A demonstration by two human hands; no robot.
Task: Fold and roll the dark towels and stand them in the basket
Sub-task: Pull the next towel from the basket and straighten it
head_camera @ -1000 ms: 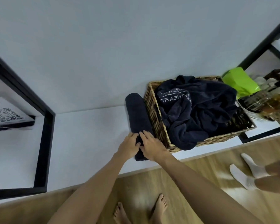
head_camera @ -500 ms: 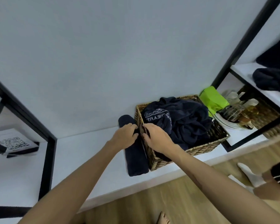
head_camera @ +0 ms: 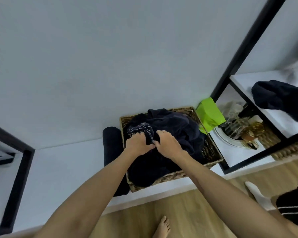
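Observation:
A wicker basket stands on the low white shelf, heaped with crumpled dark navy towels. One towel with white lettering lies on top at the left. My left hand and my right hand are both over the basket, side by side, gripping a fold of this lettered towel between them. A folded dark towel lies flat on the shelf along the basket's left side, partly hidden by my left forearm.
A green box leans right of the basket. Glass jars and a white plate sit behind a black frame post. Another dark towel lies on the upper right shelf. A person's socked foot is at the right, my bare foot below.
Both hands left the folded towel on the shelf and moved right into the basket, taking hold of the lettered towel. The view swung right and up.

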